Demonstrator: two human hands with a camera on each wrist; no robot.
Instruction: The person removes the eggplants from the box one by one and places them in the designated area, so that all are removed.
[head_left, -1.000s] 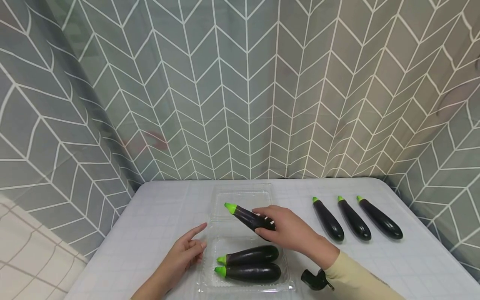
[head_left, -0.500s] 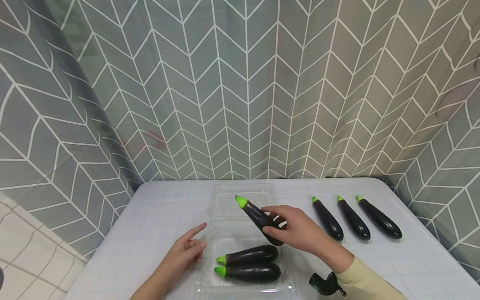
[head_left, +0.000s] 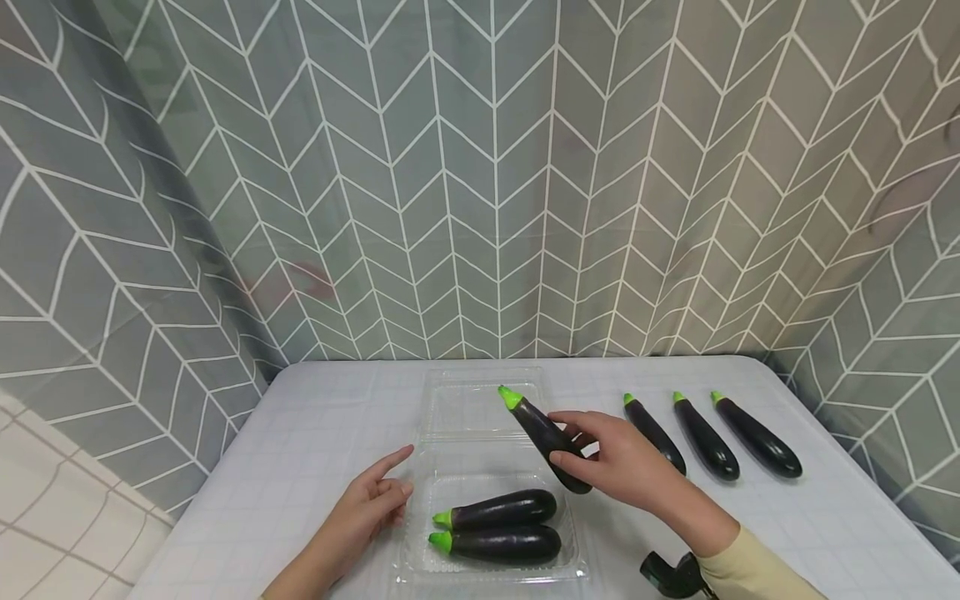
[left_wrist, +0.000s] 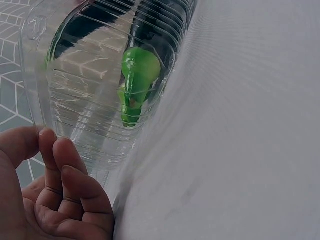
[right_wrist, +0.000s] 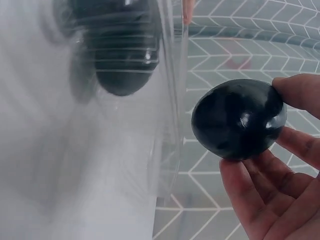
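The right hand [head_left: 611, 454], I see in the head view, grips a raised eggplant [head_left: 546, 437] near a clear plastic clamshell [head_left: 491, 577] holding two other eggplants [head_left: 510, 544]. My left wrist view shows the left hand [left_wrist: 60, 195] pinching the clamshell's rim; the right wrist view, the gripped eggplant's blunt end.

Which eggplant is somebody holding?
The eggplant in the right hand, tilted with its green end up. Two others lie in the clear container, and three more lie on the table.

L hand [head_left: 367, 504] pinching at near left, L index [head_left: 392, 460] pointing far right; R hand [head_left: 626, 458] gripping, R f'arm [head_left: 693, 517] slanting in fr near right.
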